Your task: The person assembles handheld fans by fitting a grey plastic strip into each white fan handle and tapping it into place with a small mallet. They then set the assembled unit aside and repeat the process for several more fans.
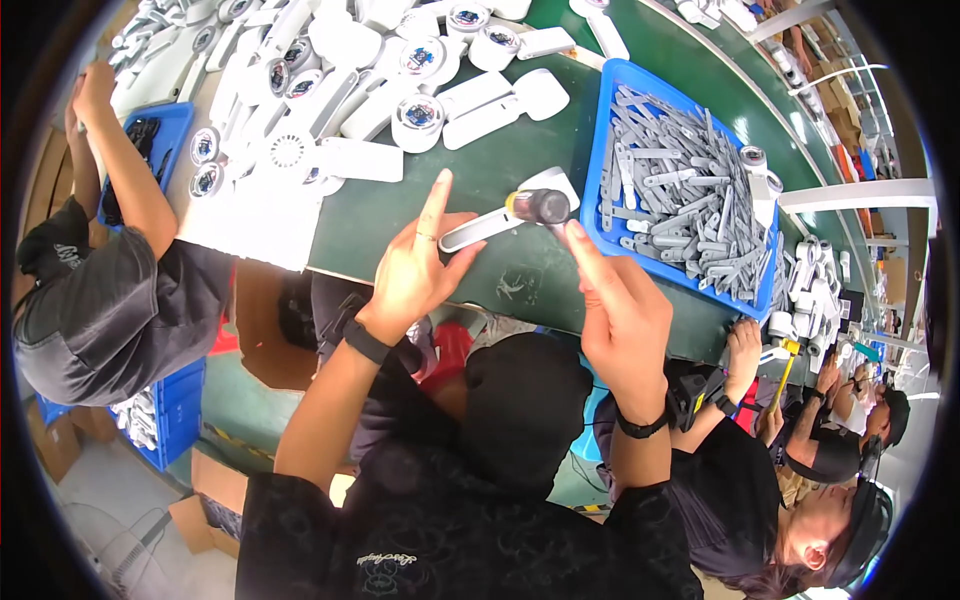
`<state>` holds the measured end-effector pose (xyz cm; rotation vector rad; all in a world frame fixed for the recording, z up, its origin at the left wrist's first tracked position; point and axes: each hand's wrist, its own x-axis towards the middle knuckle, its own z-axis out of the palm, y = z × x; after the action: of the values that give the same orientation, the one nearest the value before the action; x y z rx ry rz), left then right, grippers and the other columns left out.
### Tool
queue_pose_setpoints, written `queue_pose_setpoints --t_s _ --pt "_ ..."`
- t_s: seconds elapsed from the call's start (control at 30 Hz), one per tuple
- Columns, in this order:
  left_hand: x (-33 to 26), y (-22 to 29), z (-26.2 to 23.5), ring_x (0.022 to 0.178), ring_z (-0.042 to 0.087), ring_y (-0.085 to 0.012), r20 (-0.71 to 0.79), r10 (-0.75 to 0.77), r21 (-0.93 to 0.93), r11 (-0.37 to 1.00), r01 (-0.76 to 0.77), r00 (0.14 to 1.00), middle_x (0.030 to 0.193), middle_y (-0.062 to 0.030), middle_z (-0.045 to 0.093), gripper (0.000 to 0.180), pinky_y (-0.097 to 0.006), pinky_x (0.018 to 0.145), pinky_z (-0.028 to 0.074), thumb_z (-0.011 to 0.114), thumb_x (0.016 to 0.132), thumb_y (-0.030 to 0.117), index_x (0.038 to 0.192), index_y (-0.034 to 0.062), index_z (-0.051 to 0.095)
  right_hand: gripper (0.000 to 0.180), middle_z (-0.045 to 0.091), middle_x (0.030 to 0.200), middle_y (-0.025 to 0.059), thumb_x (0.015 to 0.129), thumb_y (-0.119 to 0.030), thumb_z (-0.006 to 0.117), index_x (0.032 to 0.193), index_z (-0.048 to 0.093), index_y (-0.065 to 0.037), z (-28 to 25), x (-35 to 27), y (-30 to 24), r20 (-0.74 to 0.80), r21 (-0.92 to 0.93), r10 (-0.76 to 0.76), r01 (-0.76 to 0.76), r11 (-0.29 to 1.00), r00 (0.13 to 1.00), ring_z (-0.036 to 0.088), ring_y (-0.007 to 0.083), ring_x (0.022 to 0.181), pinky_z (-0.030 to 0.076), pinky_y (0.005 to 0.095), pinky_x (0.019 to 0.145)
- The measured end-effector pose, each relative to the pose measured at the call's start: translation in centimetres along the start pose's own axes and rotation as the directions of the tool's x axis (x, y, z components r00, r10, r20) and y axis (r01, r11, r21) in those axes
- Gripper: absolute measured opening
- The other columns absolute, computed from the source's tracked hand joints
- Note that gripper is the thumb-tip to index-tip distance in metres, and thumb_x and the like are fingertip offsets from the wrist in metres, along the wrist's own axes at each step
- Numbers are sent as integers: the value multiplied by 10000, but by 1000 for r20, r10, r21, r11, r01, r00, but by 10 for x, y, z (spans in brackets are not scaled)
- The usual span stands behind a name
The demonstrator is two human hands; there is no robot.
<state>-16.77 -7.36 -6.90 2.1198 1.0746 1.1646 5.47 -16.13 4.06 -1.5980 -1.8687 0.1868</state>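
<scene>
A white handheld fan point(478, 231), with a long grey strip in its handle, lies on the green bench. My left hand point(415, 270) steadies the handle's end between thumb and fingers, its index finger stretched upward. A small mallet point(548, 206), with a dark head and a yellowish end face, is over the fan's other end and partly covers it. My right hand point(625, 315) is closed on the mallet's handle, which is mostly hidden, with the index finger reaching toward the head.
Right of the fan stands a blue bin point(600, 150) full of grey strips point(680, 185). White fans and fan parts point(420, 120) are heaped at the far left. One co-worker point(110, 310) sits at the left; another point(745, 490) works at the right with a yellow-headed hammer point(790, 348).
</scene>
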Motion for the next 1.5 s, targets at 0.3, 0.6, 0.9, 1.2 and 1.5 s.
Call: queue_pose_setpoints --t_s 0.3,0.6,0.9,1.2,1.5 --pt "2 3 -3 992 759 -315 59 -113 -25 993 115 992 1104 -82 793 1079 -403 902 603 845 872 143 1674 22 135 623 613 802 109 923 33 653 1463 642 -278 16 1 8 111 14 0 -1 1000 994 631 308 715 513 411 662" --pt "13 8 -8 995 749 -315 79 -127 4 992 127 989 1090 -121 785 626 -396 886 596 843 864 131 1436 103 589 452 633 843 -21 1021 -48 639 1471 618 -90 1 -35 42 150 571 298 -328 753 943 503 70 682 428 280 609" --pt "99 67 -39 926 779 -300 -71 -169 91 980 175 983 1015 -191 786 353 -387 869 591 862 849 207 1156 57 777 214 429 647 -88 986 -128 716 1178 771 -51 -9 -79 86 293 393 487 -568 724 823 358 22 623 281 246 550" --pt "314 -81 -40 1059 732 -414 -226 -217 468 831 301 950 1095 -239 765 478 -473 953 569 771 802 333 1232 124 773 255 457 622 -25 977 -178 691 1208 759 -92 -18 -79 95 358 467 463 -585 663 811 416 50 584 347 275 538" --pt "292 -81 -24 1092 670 -433 -58 163 771 634 -60 985 1097 -259 726 443 -521 993 511 784 833 241 1218 33 717 242 541 655 -9 949 -152 681 1168 769 -101 -24 -84 105 350 592 371 -510 624 860 431 61 573 352 275 545"
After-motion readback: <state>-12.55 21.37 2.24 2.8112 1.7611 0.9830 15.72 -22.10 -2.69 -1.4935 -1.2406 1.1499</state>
